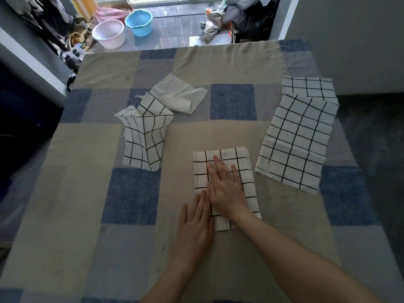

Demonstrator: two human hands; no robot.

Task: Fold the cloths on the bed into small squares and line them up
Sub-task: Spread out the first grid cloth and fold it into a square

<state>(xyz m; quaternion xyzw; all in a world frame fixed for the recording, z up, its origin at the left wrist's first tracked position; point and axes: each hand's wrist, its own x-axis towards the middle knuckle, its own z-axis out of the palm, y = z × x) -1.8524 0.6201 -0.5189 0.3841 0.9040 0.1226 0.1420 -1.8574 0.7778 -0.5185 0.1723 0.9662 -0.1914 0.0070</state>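
Both flat hands — left hand point(195, 217), right hand point(225, 189) — on folded cloth point(244, 169)

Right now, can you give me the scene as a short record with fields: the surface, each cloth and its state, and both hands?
surface: bed with a blue and beige check sheet
cloth under hands: grid print, folded to a strip, flat
right cloth: grid print, spread flat, overlapping far cloth
crumpled cloth: grid print, unfolded
plain white cloth: crumpled, behind it
left hand: flat, at the strip's left edge
right hand: flat, pressing the strip
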